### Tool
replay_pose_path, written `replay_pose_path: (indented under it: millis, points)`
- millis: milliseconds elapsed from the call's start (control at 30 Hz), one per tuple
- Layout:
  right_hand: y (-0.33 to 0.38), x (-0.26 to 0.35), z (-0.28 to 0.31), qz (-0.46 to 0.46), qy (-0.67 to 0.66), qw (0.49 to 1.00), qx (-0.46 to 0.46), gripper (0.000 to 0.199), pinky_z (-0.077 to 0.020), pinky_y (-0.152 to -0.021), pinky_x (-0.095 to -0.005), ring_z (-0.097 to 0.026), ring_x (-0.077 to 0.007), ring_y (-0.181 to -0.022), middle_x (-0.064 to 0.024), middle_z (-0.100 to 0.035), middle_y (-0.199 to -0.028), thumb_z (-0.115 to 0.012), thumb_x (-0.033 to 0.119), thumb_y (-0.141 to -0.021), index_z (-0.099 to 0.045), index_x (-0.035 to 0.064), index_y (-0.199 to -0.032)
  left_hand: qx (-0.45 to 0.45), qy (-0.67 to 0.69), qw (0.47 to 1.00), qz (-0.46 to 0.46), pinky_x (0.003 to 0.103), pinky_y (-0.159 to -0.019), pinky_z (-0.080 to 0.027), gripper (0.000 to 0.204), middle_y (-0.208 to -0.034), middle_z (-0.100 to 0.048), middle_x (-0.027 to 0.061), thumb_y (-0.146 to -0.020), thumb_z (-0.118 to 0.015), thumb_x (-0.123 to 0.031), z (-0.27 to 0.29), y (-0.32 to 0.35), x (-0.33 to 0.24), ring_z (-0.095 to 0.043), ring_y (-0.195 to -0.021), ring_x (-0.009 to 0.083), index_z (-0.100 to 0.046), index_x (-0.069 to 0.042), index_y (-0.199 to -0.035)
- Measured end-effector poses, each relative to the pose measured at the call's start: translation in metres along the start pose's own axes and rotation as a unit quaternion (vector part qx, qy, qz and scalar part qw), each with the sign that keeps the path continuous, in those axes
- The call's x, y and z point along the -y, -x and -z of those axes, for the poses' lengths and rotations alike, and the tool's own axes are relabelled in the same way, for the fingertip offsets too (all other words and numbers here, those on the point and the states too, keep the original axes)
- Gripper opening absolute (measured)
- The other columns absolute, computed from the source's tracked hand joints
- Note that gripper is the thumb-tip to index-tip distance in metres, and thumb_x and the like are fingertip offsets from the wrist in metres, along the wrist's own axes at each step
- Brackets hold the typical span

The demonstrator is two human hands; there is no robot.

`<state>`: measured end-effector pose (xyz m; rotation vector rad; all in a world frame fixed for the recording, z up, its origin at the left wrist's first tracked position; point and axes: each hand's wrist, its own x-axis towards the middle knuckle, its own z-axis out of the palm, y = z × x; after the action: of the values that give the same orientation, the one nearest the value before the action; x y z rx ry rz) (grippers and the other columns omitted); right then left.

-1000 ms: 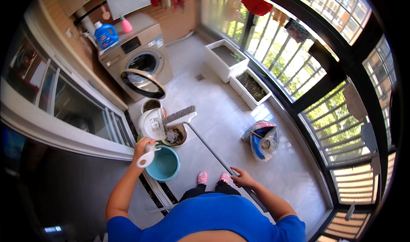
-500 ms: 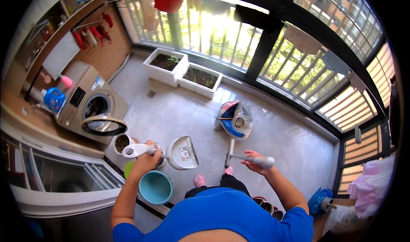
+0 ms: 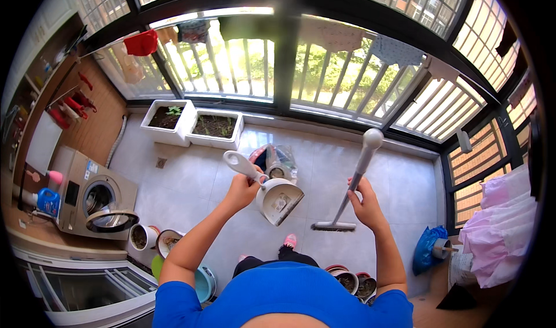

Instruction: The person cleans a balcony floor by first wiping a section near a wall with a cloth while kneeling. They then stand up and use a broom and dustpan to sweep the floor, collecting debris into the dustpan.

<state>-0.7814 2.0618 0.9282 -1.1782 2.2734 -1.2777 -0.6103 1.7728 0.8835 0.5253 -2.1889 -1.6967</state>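
Note:
My left hand (image 3: 242,192) is closed round the handle of a white dustpan (image 3: 280,201), held above the floor with its pan pointing right. Some smudges or bits show inside the pan. Partly hidden behind the dustpan stands a bin-like thing lined with plastic bags (image 3: 286,159). On the right, my right hand (image 3: 365,200) grips the grey handle of a broom (image 3: 364,157). The handle tilts, with its knobbed end up towards the window, and the bristle head lies low near the floor, left of that hand.
Two white planters (image 3: 215,128) with soil line the window wall. At left stands a washing machine (image 3: 95,196) with its door open. Flower pots (image 3: 141,236) and a light-blue bucket (image 3: 205,283) sit near my left arm. A blue bag (image 3: 430,248) and hanging pink cloth (image 3: 501,229) are at right.
The view has swung right. My left hand has carried the dustpan up and right, in front of the bagged bin. The broom's handle has tipped up, and its head has moved to the right.

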Motion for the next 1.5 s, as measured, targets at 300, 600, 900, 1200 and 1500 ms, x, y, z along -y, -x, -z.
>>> replay_pose_path:
  millis: [300,600,900,1200,1500]
  points:
    - [-0.040,-0.003,0.030,-0.060,-0.058,0.996,0.027,0.022,-0.0418,-0.063,-0.0383,-0.051,-0.0330,-0.066,-0.0192,-0.051,-0.073,-0.048,0.014,-0.085,-0.038,0.0007,-0.100,0.084,0.056,0.990,-0.096,0.018,-0.055,-0.035,0.027,-0.088,-0.054,-0.0030,-0.080,-0.055,-0.003,-0.138,-0.111,-0.054,-0.037,-0.059,0.0023,-0.050,-0.006,-0.107]
    - [-0.085,-0.018,0.034,-0.097,-0.054,0.992,-0.056,0.032,-0.0421,-0.071,-0.0463,-0.053,-0.0442,-0.085,-0.0291,-0.054,-0.090,-0.045,0.011,-0.084,-0.033,0.0001,-0.111,0.325,0.077,0.939,-0.078,0.030,-0.089,-0.034,0.055,-0.110,-0.039,0.0061,-0.068,-0.057,-0.007,-0.169,-0.174,-0.075,-0.042,-0.104,0.0146,-0.035,-0.008,-0.118]
    - [-0.139,-0.056,0.045,-0.075,-0.035,0.994,-0.073,0.036,-0.0434,-0.078,-0.0394,-0.053,-0.0387,-0.094,-0.0227,-0.052,-0.101,-0.045,0.006,-0.083,-0.034,-0.0005,-0.116,0.242,0.073,0.965,-0.064,0.025,-0.068,-0.038,0.047,-0.087,-0.049,0.0015,-0.072,-0.072,-0.029,-0.203,-0.219,-0.091,-0.044,-0.077,0.0089,-0.041,-0.008,-0.101]
    - [-0.194,-0.118,0.075,-0.080,-0.166,0.979,-0.084,0.054,-0.0444,-0.068,-0.0244,-0.050,-0.0102,-0.082,-0.0023,-0.051,-0.096,-0.058,-0.002,-0.072,-0.041,0.0077,-0.122,0.297,0.044,0.941,-0.155,0.027,-0.071,-0.047,0.069,-0.131,-0.023,0.0168,-0.074,-0.069,-0.024,-0.228,-0.283,-0.064,-0.055,-0.086,0.0172,-0.030,-0.007,-0.128]
    - [-0.259,-0.288,0.044,-0.165,-0.170,0.950,-0.201,0.042,-0.0424,-0.066,-0.0218,-0.049,-0.0064,-0.074,-0.0008,-0.053,-0.095,-0.055,-0.006,-0.069,-0.049,0.0086,-0.108,0.238,0.071,0.963,0.108,0.028,-0.072,-0.048,0.063,-0.111,-0.051,0.0152,-0.078,-0.063,-0.017,-0.168,-0.232,0.060,-0.057,-0.082,0.0170,-0.030,-0.005,-0.131]
